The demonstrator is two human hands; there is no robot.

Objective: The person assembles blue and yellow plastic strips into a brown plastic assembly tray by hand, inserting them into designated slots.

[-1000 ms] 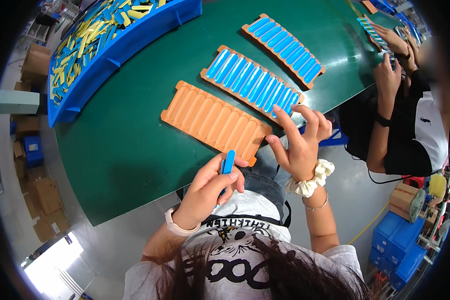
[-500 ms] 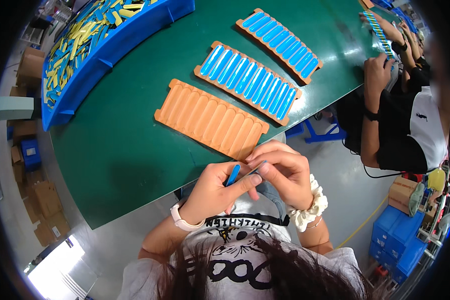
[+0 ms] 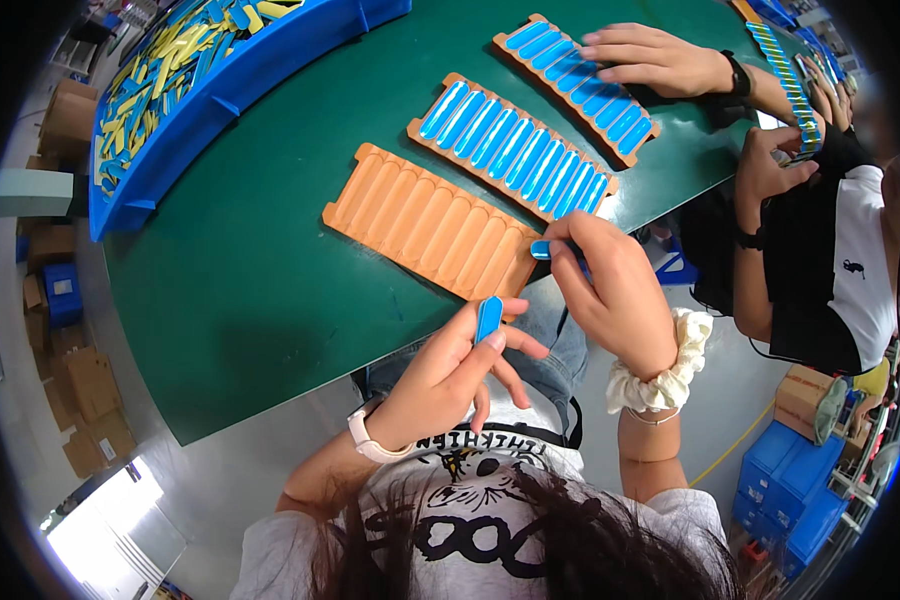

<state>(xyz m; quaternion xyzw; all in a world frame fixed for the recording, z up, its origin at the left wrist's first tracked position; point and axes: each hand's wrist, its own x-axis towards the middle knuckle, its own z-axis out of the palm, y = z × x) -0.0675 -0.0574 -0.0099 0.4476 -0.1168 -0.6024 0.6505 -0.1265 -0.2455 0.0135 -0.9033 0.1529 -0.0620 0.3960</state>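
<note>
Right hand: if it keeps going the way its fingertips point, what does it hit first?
The right hand pinches a small blue piece and points up-left. First in that line is the near end of the empty orange tray, probably its last grooves. Height above the tray is unclear.

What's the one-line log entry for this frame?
left hand: holds blue piece | right hand: holds second blue piece at orange tray edge

Open green table [image 3: 250, 290] is left free to the left of the empty orange tray [image 3: 425, 222]. Beyond it, passage is blocked by the filled tray [image 3: 515, 148]. The far tray [image 3: 570, 85] is covered by a co-worker's hand [image 3: 650, 60].
</note>
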